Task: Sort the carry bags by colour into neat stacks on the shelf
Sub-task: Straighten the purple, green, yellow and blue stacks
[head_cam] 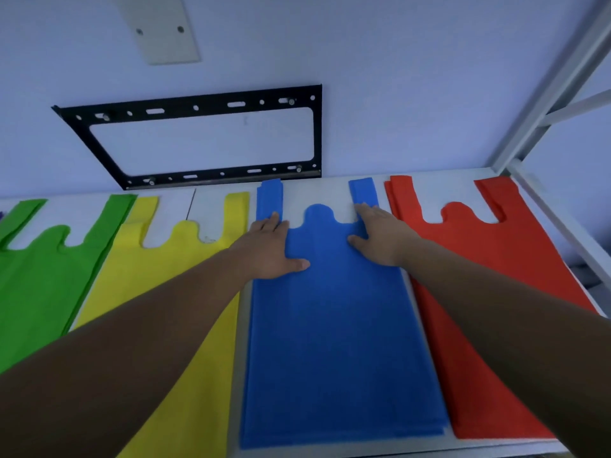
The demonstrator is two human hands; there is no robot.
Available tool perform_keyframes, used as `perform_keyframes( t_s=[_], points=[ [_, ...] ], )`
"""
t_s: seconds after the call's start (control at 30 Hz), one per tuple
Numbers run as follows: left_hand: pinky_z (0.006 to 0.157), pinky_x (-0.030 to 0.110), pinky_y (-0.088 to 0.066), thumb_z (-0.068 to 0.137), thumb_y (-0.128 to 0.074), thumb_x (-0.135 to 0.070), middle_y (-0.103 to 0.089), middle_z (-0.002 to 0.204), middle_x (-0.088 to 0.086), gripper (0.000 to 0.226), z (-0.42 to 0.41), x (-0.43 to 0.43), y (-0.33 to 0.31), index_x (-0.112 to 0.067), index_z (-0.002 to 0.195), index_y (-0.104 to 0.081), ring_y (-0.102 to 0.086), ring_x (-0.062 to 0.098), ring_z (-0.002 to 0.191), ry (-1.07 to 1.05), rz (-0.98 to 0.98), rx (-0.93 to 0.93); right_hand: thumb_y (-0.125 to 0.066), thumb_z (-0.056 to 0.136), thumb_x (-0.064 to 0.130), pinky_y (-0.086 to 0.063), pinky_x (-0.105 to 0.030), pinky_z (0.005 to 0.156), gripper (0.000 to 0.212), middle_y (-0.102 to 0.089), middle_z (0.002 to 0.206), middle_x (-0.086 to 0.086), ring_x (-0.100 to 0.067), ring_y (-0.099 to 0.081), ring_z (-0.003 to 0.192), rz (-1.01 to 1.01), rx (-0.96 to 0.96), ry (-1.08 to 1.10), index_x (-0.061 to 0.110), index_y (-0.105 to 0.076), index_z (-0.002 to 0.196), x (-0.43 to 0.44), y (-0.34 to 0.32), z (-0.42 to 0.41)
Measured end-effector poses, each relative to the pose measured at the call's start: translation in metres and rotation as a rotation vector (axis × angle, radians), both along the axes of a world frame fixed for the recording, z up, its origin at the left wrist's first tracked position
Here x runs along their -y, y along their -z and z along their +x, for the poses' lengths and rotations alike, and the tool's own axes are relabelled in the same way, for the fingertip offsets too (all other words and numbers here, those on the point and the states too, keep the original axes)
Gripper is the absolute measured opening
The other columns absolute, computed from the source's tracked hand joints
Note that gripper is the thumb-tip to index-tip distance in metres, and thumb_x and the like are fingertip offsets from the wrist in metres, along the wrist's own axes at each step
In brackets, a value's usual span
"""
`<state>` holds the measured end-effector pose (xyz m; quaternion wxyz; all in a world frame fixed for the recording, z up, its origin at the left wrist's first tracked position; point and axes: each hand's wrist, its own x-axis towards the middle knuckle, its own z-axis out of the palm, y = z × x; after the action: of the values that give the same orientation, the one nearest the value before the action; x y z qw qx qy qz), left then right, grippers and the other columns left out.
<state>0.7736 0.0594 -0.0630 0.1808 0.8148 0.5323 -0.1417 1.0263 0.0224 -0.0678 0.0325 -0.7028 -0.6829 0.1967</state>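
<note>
Step in hand looks like squaring up the blue stack [334,325]: both palms lie flat on its upper part, just below the handle loops. The left hand [274,249] is open, fingers spread, thumb pointing inward across the fabric, resting on the stack's left shoulder; the right hand [380,236] is likewise open and flat, fingertips reaching onto the base of the right handle strip, gripping nothing. The blue stack sits on the white shelf [324,190] between the yellow stack [172,292] on its left and the red stack [496,259] on its right, with the green stack [49,276] further left; all four lie side by side, handles toward the wall. Sorting appears well along, since each colour has its own pile. The next move probably calls for pressing and sliding the top blue bag until its edges sit flush, as layered edges still show slightly offset at the stack's near right corner. Hard to tell: how many bags each pile holds, whether unsorted bags remain out of view, and what the small purple sliver at the far left edge is. The yellow stack's near end and the red stack's lower right are covered by the forearms; the green stack is cut off at the frame edge. A black wall bracket [198,140] hangs behind.
</note>
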Motion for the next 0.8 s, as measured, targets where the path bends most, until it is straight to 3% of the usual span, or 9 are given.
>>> perform_keyframes(
  t_s=[0.13, 0.27, 0.47, 0.53, 0.63, 0.8],
  points=[
    [0.121, 0.048, -0.018, 0.088, -0.046, -0.072, 0.003, 0.167, 0.004, 0.097, 0.01, 0.005, -0.01, -0.021, 0.159, -0.006, -0.005, 0.03, 0.152, 0.073, 0.13, 0.017, -0.049, 0.095, 0.043, -0.04, -0.041, 0.109, 0.054, -0.049, 0.143, -0.003, -0.027, -0.044, 0.134, 0.085, 0.006, -0.011, 0.015, -0.047, 0.142, 0.023, -0.008, 0.017],
    [0.119, 0.048, -0.02, 0.093, -0.046, -0.062, -0.015, 0.164, 0.002, 0.074, 0.052, 0.033, -0.01, -0.022, 0.153, -0.028, -0.015, 0.026, 0.149, 0.287, 0.218, 0.173, -0.054, 0.092, 0.034, -0.039, -0.038, 0.109, 0.046, -0.054, 0.138, -0.006, -0.027, -0.049, 0.129, 0.218, 0.033, 0.061, 0.016, -0.056, 0.134, 0.06, -0.009, 0.047],
    [0.12, 0.046, -0.02, 0.093, -0.047, -0.061, -0.016, 0.165, 0.0, 0.07, 0.13, 0.09, -0.009, -0.025, 0.152, -0.033, -0.017, 0.023, 0.15, 0.464, 0.149, 0.334, -0.048, 0.088, 0.053, -0.035, -0.049, 0.111, 0.06, -0.038, 0.153, -0.006, -0.033, -0.035, 0.139, 0.102, 0.162, 0.374, 0.027, -0.045, 0.142, 0.12, -0.007, 0.106],
    [0.122, 0.046, -0.017, 0.093, -0.047, -0.062, -0.007, 0.167, -0.001, 0.075, 0.15, 0.103, -0.009, -0.027, 0.155, -0.025, -0.01, 0.023, 0.152, 0.501, 0.138, 0.306, -0.048, 0.091, 0.054, -0.032, -0.051, 0.11, 0.06, -0.033, 0.156, -0.004, -0.033, -0.032, 0.141, 0.048, 0.188, 0.45, 0.028, -0.04, 0.145, 0.131, -0.003, 0.121],
    [0.123, 0.048, -0.009, 0.089, -0.044, -0.07, 0.006, 0.167, -0.006, 0.09, 0.173, 0.109, -0.003, -0.03, 0.159, -0.002, 0.002, 0.025, 0.153, 0.483, 0.072, 0.188, -0.044, 0.091, 0.058, -0.033, -0.051, 0.107, 0.059, -0.041, 0.148, -0.003, -0.031, -0.039, 0.135, 0.033, 0.24, 0.41, 0.027, -0.043, 0.141, 0.136, 0.002, 0.13],
    [0.114, 0.05, -0.027, 0.082, -0.04, -0.081, -0.024, 0.156, 0.002, 0.1, 0.204, 0.096, -0.003, -0.023, 0.158, -0.011, -0.025, 0.031, 0.14, 0.422, 0.189, 0.037, -0.045, 0.09, 0.05, -0.038, -0.047, 0.103, 0.052, -0.049, 0.134, -0.003, -0.029, -0.046, 0.126, 0.068, 0.216, 0.355, 0.024, -0.049, 0.135, 0.123, -0.007, 0.158]
  ],
)
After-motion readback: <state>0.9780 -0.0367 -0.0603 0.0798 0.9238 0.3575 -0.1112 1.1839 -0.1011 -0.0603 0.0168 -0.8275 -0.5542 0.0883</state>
